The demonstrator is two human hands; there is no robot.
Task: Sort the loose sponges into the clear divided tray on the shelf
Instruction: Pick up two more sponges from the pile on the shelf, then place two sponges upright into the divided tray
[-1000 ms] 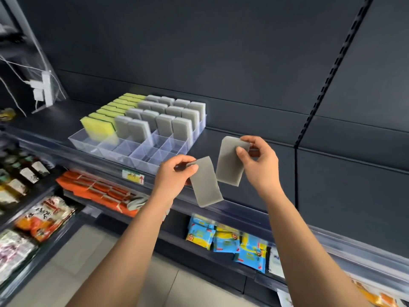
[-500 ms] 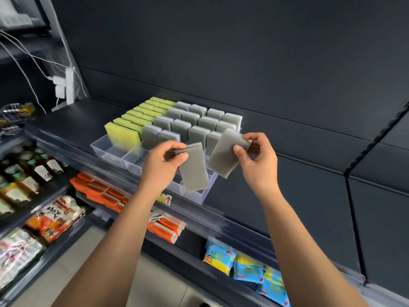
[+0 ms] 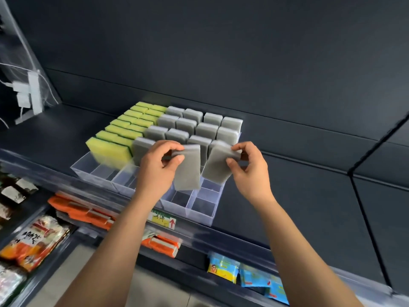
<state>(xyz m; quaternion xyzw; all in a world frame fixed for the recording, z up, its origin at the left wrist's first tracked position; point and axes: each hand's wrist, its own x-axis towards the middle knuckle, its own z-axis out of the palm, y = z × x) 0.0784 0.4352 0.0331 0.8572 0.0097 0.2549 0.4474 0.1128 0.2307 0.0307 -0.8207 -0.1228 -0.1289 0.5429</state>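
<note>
The clear divided tray [image 3: 200,214] sits on the dark shelf. Its back rows hold upright yellow-green sponges [image 3: 110,149] on the left and several grey sponges [image 3: 205,127] on the right; the front compartments are bare. My left hand [image 3: 158,171] pinches a grey sponge [image 3: 188,171] by its top, hanging upright over the tray's front middle cells. My right hand [image 3: 247,167] grips a second grey sponge [image 3: 218,163], tilted, just above the right-hand column and close beside the first.
A yellow price label with a red arrow [image 3: 163,219] sits on the shelf rail below the tray. Lower shelves carry orange packets [image 3: 84,212], blue-yellow packets [image 3: 223,268] and snack bags [image 3: 33,240]. A white power adapter with cables [image 3: 28,94] hangs at the left.
Both hands with their grey sponges have come in over the tray's front compartments. The view has shifted, so the tray now lies more central and nearer.
</note>
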